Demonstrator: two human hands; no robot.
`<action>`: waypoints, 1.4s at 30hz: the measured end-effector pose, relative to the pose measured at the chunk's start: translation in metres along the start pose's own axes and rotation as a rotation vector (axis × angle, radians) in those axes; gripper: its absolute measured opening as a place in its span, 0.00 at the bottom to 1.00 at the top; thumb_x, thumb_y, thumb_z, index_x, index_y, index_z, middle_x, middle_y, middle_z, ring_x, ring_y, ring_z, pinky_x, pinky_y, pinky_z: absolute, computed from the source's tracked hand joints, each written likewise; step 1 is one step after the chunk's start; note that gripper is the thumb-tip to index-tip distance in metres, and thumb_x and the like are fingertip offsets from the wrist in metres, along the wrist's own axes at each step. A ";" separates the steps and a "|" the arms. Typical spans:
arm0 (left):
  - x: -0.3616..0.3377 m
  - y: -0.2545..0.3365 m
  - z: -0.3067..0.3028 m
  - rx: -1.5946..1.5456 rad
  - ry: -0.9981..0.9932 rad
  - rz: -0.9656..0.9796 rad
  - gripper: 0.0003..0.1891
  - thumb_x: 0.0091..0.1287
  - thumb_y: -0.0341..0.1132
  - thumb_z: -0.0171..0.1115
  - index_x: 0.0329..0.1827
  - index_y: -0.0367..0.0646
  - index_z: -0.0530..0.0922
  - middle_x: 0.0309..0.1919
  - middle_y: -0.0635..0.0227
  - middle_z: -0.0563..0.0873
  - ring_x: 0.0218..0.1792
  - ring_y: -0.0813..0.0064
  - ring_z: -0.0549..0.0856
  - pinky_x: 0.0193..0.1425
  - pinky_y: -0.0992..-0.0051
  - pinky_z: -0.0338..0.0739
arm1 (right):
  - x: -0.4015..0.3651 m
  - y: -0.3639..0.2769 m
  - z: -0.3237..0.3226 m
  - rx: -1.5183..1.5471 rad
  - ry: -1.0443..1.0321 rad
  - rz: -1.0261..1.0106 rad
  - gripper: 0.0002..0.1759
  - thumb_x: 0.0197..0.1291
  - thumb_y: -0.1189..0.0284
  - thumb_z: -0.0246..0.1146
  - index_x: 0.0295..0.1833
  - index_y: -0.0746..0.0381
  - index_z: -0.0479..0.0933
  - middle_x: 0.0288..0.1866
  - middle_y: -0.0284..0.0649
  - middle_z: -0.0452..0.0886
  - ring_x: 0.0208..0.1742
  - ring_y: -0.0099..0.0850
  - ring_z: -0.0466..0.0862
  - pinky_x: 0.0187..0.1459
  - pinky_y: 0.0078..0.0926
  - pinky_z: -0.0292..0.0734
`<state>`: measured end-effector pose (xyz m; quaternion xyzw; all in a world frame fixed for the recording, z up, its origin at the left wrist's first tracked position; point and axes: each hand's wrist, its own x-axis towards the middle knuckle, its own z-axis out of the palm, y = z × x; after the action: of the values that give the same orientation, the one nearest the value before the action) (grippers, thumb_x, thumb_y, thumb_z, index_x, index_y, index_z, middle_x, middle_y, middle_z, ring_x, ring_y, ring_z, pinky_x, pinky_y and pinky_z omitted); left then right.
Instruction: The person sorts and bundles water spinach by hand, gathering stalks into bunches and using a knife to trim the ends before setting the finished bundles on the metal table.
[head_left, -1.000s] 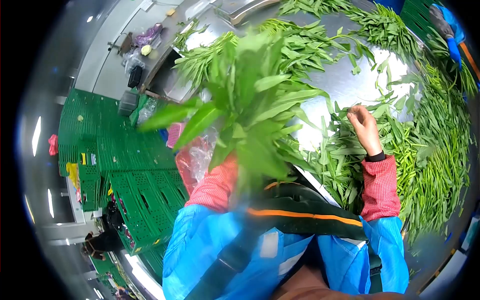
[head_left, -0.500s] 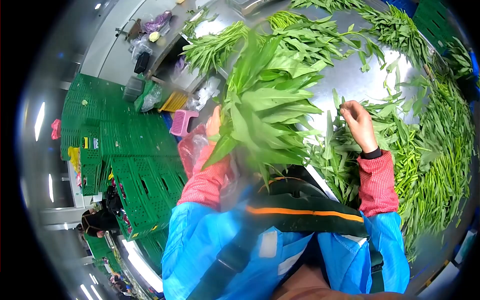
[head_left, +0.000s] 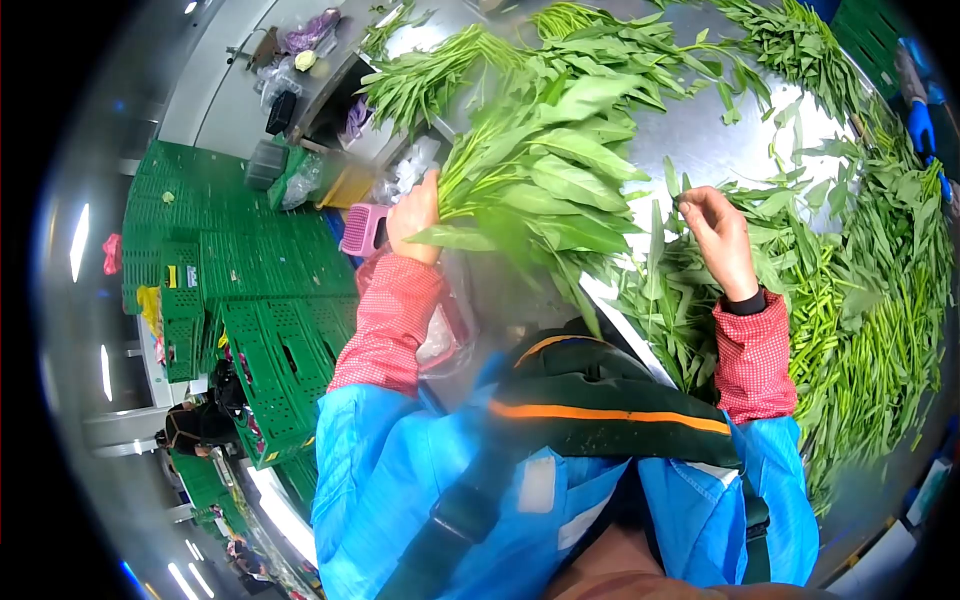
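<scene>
My left hand (head_left: 413, 219) is closed around the stem end of a bunch of leafy greens that look like water spinach (head_left: 575, 165). The bunch is raised over the near left edge of the steel table (head_left: 665, 140), its leaves fanning out to the right and partly blurred. At the table's near side my right hand (head_left: 718, 235) has its fingers curled, thumb and forefinger pinched on a small green leaf (head_left: 672, 177). Beneath and beside that hand spreads a large heap of loose greens (head_left: 850, 320), with stems facing me and to the right.
More bunches (head_left: 440, 75) lie along the table's far side. Stacked green crates (head_left: 240, 265) stand at left, near a pink plastic basket (head_left: 362, 229) and a red tray (head_left: 445, 340). Another person's blue-gloved hand (head_left: 921, 127) shows at the right edge.
My left hand has shifted left and slightly up, and the bunch has turned so its stems and my fingers show more. My right hand stays nearly in place. A blue-gloved hand has appeared at right.
</scene>
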<state>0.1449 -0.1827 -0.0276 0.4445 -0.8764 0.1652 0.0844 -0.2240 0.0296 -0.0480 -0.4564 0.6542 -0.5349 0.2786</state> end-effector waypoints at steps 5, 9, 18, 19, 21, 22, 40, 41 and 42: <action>0.023 0.000 -0.025 0.302 0.053 0.201 0.26 0.60 0.31 0.54 0.65 0.53 0.70 0.30 0.68 0.79 0.33 0.65 0.82 0.38 0.62 0.75 | -0.003 -0.003 -0.002 -0.002 0.008 -0.012 0.09 0.64 0.73 0.63 0.45 0.67 0.77 0.32 0.34 0.81 0.31 0.20 0.77 0.36 0.19 0.74; 0.065 0.010 -0.078 0.486 0.228 0.411 0.27 0.58 0.28 0.55 0.64 0.54 0.72 0.28 0.73 0.74 0.32 0.71 0.79 0.39 0.67 0.74 | -0.004 -0.007 -0.002 0.001 0.010 -0.036 0.09 0.64 0.73 0.63 0.45 0.67 0.78 0.32 0.34 0.82 0.31 0.20 0.78 0.37 0.19 0.74; 0.108 0.049 -0.066 -0.566 -0.545 -0.006 0.28 0.51 0.39 0.69 0.56 0.40 0.74 0.41 0.50 0.85 0.43 0.54 0.85 0.51 0.64 0.79 | -0.018 -0.004 -0.005 0.096 0.058 0.015 0.07 0.64 0.75 0.62 0.44 0.66 0.78 0.29 0.30 0.78 0.29 0.18 0.74 0.35 0.17 0.72; 0.109 0.059 -0.061 -0.779 -0.588 0.049 0.25 0.53 0.26 0.65 0.56 0.37 0.72 0.37 0.64 0.84 0.32 0.69 0.84 0.43 0.71 0.80 | -0.021 -0.001 -0.007 0.106 0.065 0.022 0.06 0.64 0.75 0.62 0.44 0.66 0.78 0.29 0.30 0.78 0.30 0.18 0.74 0.35 0.17 0.72; 0.109 0.077 -0.056 -1.197 -0.964 -0.222 0.17 0.57 0.25 0.64 0.50 0.38 0.73 0.34 0.65 0.83 0.31 0.72 0.85 0.36 0.73 0.81 | -0.024 -0.001 -0.009 0.084 0.067 0.031 0.06 0.64 0.75 0.62 0.43 0.66 0.78 0.28 0.30 0.78 0.29 0.17 0.74 0.35 0.17 0.72; 0.109 0.083 -0.054 -1.382 -1.095 -0.299 0.16 0.58 0.25 0.64 0.48 0.39 0.73 0.33 0.65 0.83 0.31 0.73 0.85 0.34 0.74 0.82 | -0.026 0.000 -0.009 0.073 0.054 0.042 0.06 0.63 0.75 0.62 0.43 0.65 0.79 0.28 0.31 0.79 0.29 0.17 0.74 0.35 0.17 0.72; 0.102 0.192 -0.107 -1.347 -1.763 0.680 0.16 0.67 0.36 0.62 0.52 0.34 0.79 0.38 0.63 0.86 0.42 0.76 0.83 0.48 0.75 0.78 | -0.019 -0.091 -0.003 -0.682 -0.140 -0.770 0.35 0.46 0.65 0.67 0.66 0.49 0.71 0.53 0.42 0.74 0.61 0.40 0.75 0.69 0.50 0.63; 0.107 0.196 -0.116 -1.324 -1.647 0.807 0.15 0.69 0.37 0.61 0.49 0.33 0.81 0.40 0.64 0.86 0.46 0.78 0.81 0.53 0.78 0.76 | -0.020 -0.090 -0.006 -0.690 -0.152 -0.781 0.30 0.49 0.67 0.64 0.62 0.50 0.75 0.49 0.41 0.75 0.55 0.40 0.78 0.66 0.49 0.68; 0.111 0.199 -0.112 -1.250 -1.593 0.890 0.16 0.69 0.39 0.61 0.50 0.32 0.80 0.41 0.64 0.86 0.45 0.78 0.81 0.53 0.78 0.75 | -0.020 -0.084 -0.008 -0.697 -0.170 -0.780 0.29 0.49 0.70 0.64 0.62 0.51 0.75 0.47 0.42 0.76 0.53 0.40 0.78 0.65 0.49 0.69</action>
<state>-0.0813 -0.1159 0.0664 -0.0523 -0.6905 -0.6244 -0.3614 -0.1974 0.0500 0.0322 -0.7732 0.5500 -0.3105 -0.0570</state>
